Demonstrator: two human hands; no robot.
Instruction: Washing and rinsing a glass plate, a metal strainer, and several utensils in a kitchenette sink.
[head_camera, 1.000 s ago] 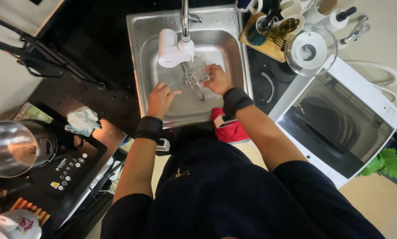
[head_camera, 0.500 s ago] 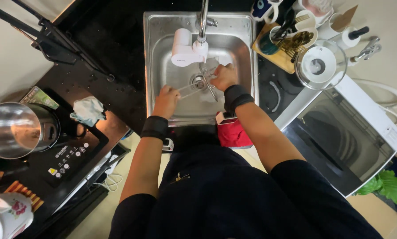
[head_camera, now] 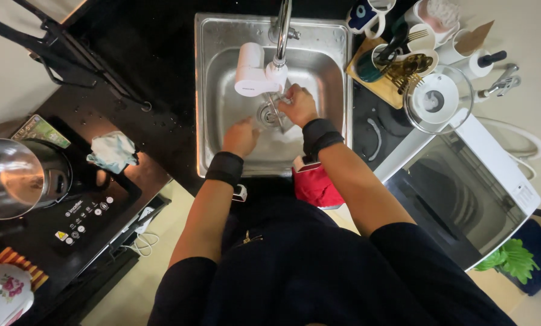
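While view has shifted since a moment ago, black worktop (head_camera: 156,72) and steel sink (head_camera: 213,78) stay put. Both hands remain over drain: right hand (head_camera: 297,104) closed on thin utensil (head_camera: 275,111) under faucet filter (head_camera: 250,69); left hand (head_camera: 241,136) grip unclear.

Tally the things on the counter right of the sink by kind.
Mugs and cups: 4, such as the blue-patterned mug and the utensil cup
Glass lids: 1
Cutting boards: 1
Total: 6
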